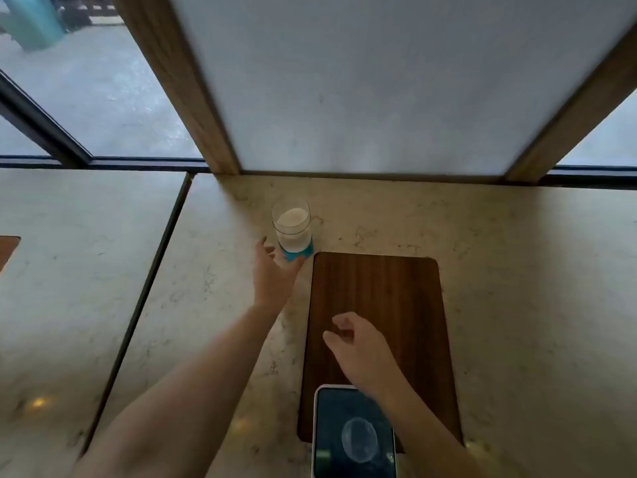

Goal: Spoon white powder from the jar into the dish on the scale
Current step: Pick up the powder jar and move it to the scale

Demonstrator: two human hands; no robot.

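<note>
A clear glass jar (292,226) of white powder stands open on the marble counter, on a blue base (299,255). My left hand (274,277) reaches up to the jar's lower left, fingers spread and touching the blue base. My right hand (358,346) hovers over the wooden board (396,291) with fingers loosely curled and nothing in them. At the near edge lies a flat dark scale (355,432) with a white rim, carrying a shallow clear dish (359,439). No spoon is visible.
The marble counter (517,270) stretches right and left, with a dark seam (151,270) on the left. A frosted panel in a wooden frame (379,81) rises behind the jar. Windows flank it.
</note>
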